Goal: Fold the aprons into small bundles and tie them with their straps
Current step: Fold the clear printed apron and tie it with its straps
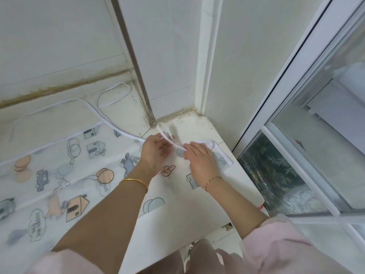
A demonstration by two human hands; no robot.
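Head view: left hand point(156, 153), right hand point(201, 162), close together, pinch-grip on apron strap point(169, 139)

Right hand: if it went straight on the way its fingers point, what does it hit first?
Likely the left hand, just past the white strap that the right hand pinches; depth unclear.

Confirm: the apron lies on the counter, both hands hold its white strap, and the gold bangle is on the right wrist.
Wrong wrist: the head view shows the gold bangle on the left wrist. The apron, strap, left hand and right hand are as stated.
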